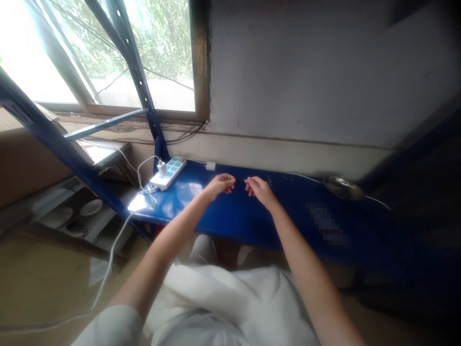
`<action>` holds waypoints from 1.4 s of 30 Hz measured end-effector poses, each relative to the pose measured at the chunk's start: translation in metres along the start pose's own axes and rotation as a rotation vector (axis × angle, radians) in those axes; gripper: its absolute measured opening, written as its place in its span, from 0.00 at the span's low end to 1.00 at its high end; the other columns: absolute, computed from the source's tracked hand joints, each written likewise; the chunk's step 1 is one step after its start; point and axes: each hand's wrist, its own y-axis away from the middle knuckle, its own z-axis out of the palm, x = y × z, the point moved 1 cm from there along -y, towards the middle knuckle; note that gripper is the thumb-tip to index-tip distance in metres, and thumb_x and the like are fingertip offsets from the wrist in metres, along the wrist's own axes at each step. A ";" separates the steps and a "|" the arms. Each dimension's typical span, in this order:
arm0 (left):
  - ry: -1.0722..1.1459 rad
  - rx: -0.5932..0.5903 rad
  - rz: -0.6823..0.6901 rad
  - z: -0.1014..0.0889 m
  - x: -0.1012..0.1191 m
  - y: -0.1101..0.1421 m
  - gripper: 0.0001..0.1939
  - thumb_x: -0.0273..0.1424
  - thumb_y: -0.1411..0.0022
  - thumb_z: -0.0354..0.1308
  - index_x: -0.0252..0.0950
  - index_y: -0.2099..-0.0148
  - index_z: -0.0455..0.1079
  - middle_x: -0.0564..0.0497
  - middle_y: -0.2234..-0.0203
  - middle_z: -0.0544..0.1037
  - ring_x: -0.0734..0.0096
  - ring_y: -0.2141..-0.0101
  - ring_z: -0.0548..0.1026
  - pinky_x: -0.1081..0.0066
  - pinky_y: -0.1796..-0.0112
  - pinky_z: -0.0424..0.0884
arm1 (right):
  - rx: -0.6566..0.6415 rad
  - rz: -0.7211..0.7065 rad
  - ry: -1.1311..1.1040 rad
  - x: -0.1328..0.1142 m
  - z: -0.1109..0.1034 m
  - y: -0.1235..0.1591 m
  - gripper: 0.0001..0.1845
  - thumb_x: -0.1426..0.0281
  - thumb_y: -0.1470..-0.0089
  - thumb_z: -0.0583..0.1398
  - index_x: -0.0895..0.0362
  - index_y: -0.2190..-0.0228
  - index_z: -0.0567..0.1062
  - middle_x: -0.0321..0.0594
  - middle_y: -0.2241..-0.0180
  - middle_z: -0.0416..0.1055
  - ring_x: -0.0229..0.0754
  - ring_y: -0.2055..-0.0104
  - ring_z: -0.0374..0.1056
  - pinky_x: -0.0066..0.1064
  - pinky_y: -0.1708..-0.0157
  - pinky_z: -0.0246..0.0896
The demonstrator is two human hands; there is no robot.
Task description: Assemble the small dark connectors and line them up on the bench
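Above the blue shelf top (pixel 223 218), a thin dark stick-like piece (pixel 240 180) with a pale, shiny right end spans the gap between my hands. Its exact kind is too small to make out. My left hand (pixel 222 184) pinches the dark end between thumb and fingers. On the other side, my right hand (pixel 258 188) has its fingertips closed on the pale end. Several tiny pieces (pixel 288 179) lie on the blue surface just beyond my right hand, too small to name.
A white power strip (pixel 169 174) with a plugged-in charger (pixel 162 168) lies at the shelf's left end. Near the wall sit a small white block (pixel 211 166) and a shiny metal object (pixel 344 187). A blue upright (pixel 139 77) and white cable (pixel 111 254) are at left.
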 end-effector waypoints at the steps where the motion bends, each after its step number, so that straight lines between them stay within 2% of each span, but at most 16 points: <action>1: -0.003 -0.006 0.001 0.000 0.000 0.000 0.11 0.34 0.47 0.60 0.32 0.66 0.64 0.55 0.82 0.69 0.83 0.82 0.67 0.79 0.80 0.62 | 0.009 -0.003 -0.004 0.000 0.001 0.000 0.23 0.49 0.53 0.54 0.58 0.73 0.70 0.34 0.79 0.68 0.32 0.82 0.61 0.24 0.80 0.56; 4: -0.005 -0.023 0.019 0.000 -0.002 -0.001 0.12 0.33 0.47 0.60 0.32 0.63 0.64 0.55 0.81 0.69 0.82 0.82 0.67 0.79 0.79 0.62 | -0.021 -0.011 0.001 0.002 0.003 -0.001 0.22 0.49 0.55 0.57 0.57 0.76 0.69 0.33 0.82 0.66 0.32 0.82 0.61 0.25 0.80 0.57; 6: 0.001 0.006 0.061 -0.002 -0.004 -0.003 0.12 0.34 0.46 0.59 0.33 0.63 0.64 0.55 0.81 0.70 0.82 0.83 0.67 0.79 0.80 0.62 | -0.037 -0.016 0.009 0.004 0.003 -0.001 0.21 0.50 0.57 0.59 0.57 0.77 0.68 0.33 0.82 0.66 0.33 0.82 0.61 0.26 0.80 0.57; 10: 0.032 0.206 0.121 -0.008 -0.007 -0.005 0.11 0.37 0.44 0.56 0.33 0.68 0.62 0.56 0.82 0.68 0.83 0.85 0.65 0.78 0.81 0.61 | 0.028 -0.020 0.025 0.009 -0.003 -0.003 0.19 0.53 0.58 0.60 0.57 0.76 0.69 0.35 0.79 0.69 0.33 0.81 0.62 0.27 0.78 0.59; 12: 0.013 0.248 0.113 -0.009 -0.009 -0.005 0.12 0.37 0.44 0.56 0.33 0.69 0.62 0.56 0.82 0.68 0.84 0.85 0.64 0.78 0.81 0.61 | 0.090 -0.011 0.021 0.010 -0.004 -0.003 0.19 0.53 0.58 0.60 0.57 0.75 0.70 0.36 0.77 0.70 0.34 0.79 0.63 0.28 0.77 0.60; 15: -0.051 0.161 0.096 -0.005 -0.010 -0.005 0.13 0.36 0.47 0.60 0.31 0.68 0.65 0.54 0.81 0.69 0.83 0.83 0.66 0.78 0.80 0.61 | 0.161 0.001 -0.013 0.009 0.000 -0.004 0.19 0.54 0.57 0.60 0.57 0.73 0.71 0.37 0.75 0.70 0.35 0.76 0.65 0.27 0.76 0.60; 18: -0.063 0.071 0.110 0.004 -0.009 -0.003 0.14 0.37 0.49 0.61 0.31 0.67 0.66 0.53 0.80 0.70 0.82 0.82 0.66 0.78 0.79 0.62 | 0.122 0.004 -0.040 0.006 0.011 -0.004 0.19 0.54 0.58 0.60 0.58 0.74 0.72 0.37 0.75 0.71 0.37 0.73 0.67 0.27 0.76 0.60; 22: -0.036 0.065 0.154 0.011 -0.005 -0.002 0.13 0.36 0.48 0.61 0.31 0.67 0.66 0.54 0.79 0.70 0.84 0.82 0.66 0.78 0.79 0.62 | 0.057 -0.003 -0.033 0.006 0.021 -0.004 0.18 0.54 0.57 0.60 0.58 0.73 0.74 0.38 0.74 0.72 0.38 0.72 0.67 0.29 0.73 0.61; 27: -0.050 0.043 0.187 0.010 -0.005 -0.002 0.15 0.40 0.45 0.57 0.31 0.66 0.65 0.55 0.81 0.69 0.84 0.83 0.65 0.79 0.80 0.61 | 0.052 -0.070 -0.021 0.009 0.023 -0.007 0.19 0.55 0.61 0.62 0.59 0.73 0.74 0.41 0.73 0.73 0.40 0.71 0.68 0.32 0.68 0.62; 33: -0.077 0.033 0.185 0.010 -0.013 -0.005 0.13 0.38 0.44 0.56 0.33 0.64 0.62 0.57 0.83 0.66 0.84 0.85 0.63 0.80 0.83 0.57 | -0.014 -0.111 0.082 0.010 0.025 -0.005 0.19 0.55 0.58 0.61 0.60 0.75 0.73 0.40 0.77 0.72 0.39 0.75 0.67 0.30 0.73 0.61; 36: -0.118 0.101 0.187 0.008 -0.024 -0.006 0.11 0.37 0.43 0.54 0.34 0.64 0.61 0.57 0.80 0.66 0.84 0.85 0.63 0.80 0.83 0.58 | 0.067 -0.123 0.164 0.021 0.022 -0.003 0.18 0.56 0.58 0.60 0.59 0.75 0.73 0.41 0.77 0.72 0.40 0.75 0.67 0.31 0.72 0.62; 42: -0.283 0.320 0.281 0.002 -0.065 -0.011 0.06 0.33 0.44 0.52 0.36 0.65 0.62 0.57 0.79 0.66 0.82 0.81 0.64 0.79 0.78 0.61 | 0.402 0.025 0.322 0.068 0.000 0.010 0.20 0.55 0.56 0.58 0.61 0.74 0.74 0.47 0.74 0.73 0.44 0.72 0.68 0.33 0.68 0.62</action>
